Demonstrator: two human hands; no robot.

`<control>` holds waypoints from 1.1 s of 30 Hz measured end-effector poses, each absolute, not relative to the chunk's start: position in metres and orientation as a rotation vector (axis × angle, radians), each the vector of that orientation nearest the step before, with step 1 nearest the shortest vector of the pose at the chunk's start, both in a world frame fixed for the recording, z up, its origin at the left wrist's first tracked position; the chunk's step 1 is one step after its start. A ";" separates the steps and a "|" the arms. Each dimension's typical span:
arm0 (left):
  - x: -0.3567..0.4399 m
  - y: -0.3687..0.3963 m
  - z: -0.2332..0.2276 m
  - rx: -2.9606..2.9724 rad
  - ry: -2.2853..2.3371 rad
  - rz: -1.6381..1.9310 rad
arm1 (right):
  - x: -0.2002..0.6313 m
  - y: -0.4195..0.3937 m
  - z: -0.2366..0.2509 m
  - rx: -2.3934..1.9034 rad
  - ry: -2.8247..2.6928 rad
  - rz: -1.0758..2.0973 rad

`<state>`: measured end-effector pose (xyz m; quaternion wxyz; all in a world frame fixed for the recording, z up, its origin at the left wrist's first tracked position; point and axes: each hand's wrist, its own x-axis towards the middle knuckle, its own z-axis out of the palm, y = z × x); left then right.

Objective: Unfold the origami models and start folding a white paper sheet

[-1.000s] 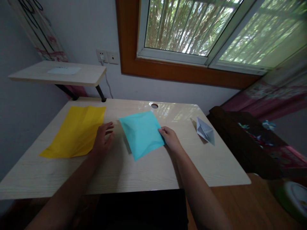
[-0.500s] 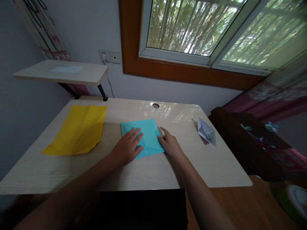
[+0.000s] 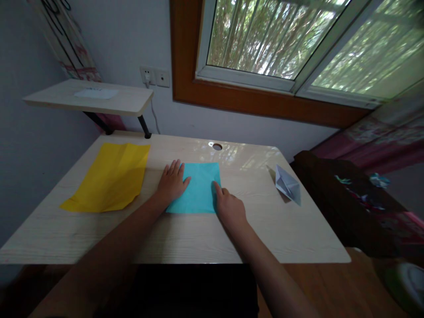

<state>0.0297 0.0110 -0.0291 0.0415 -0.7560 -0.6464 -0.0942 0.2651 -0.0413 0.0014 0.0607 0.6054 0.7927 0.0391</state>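
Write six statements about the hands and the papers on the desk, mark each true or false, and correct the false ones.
1. The left hand lies on the blue paper with its fingers spread. True.
2. The right hand is at the right edge of the blue paper. True.
3. The yellow paper lies to the right of the blue paper. False: it lies to the left of it.
4. A folded pale paper sits on the desk, right of both hands. True.
5. The right hand is holding the folded pale paper. False: the two are well apart.
6. The raised shelf stands at the desk's right end. False: it stands at the left, toward the back.
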 end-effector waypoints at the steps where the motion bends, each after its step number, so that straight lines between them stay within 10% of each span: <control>1: 0.029 0.012 -0.029 -2.301 -1.982 -0.292 | 0.267 -0.042 0.003 1.832 2.405 0.141; 33: 0.013 0.012 -0.033 -2.139 -2.124 -0.410 | 0.238 0.033 -0.030 1.824 2.838 0.011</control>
